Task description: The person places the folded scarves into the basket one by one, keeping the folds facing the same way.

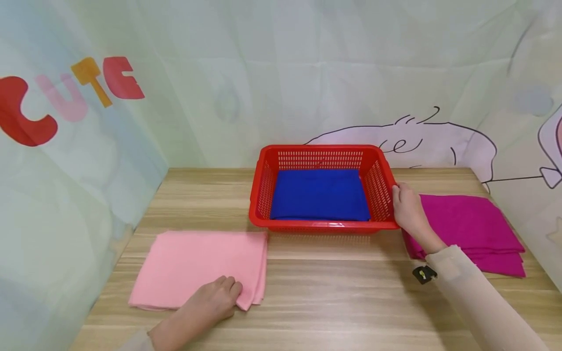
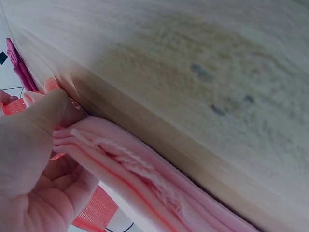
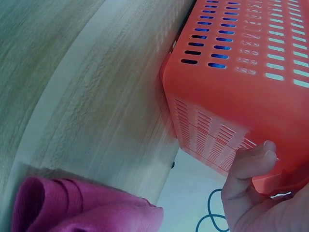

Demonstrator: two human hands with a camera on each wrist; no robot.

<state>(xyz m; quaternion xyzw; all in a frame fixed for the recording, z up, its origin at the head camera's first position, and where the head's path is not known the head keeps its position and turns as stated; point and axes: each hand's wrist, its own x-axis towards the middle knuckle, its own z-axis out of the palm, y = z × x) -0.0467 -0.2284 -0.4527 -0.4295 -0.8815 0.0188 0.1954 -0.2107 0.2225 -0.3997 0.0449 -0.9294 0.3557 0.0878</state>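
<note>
Your left hand (image 1: 215, 301) pinches the pink cloth (image 1: 189, 265) near the bench's (image 1: 333, 297) left edge, your right hand (image 1: 409, 208) grips the basket (image 1: 316, 224), close to the back edge, so best catch every layer together, or the folds could slip!

Ahead and to the left of the left hand (image 1: 217, 298), flat on the surface (image 1: 316, 292), a first cloth (image 1: 189, 263), with its near right corner just beside the fingers. Farther ahead and to the right, against the right hand (image 1: 410, 207), a basket (image 1: 325, 224), just beyond the first cloth. Inside the basket, sideways between both hands, a second cloth (image 1: 320, 195). Right of the right hand, partly beneath the forearm, a third cloth (image 1: 478, 224). Beyond both hands, behind the basket, a backdrop (image 1: 281, 73).
</note>
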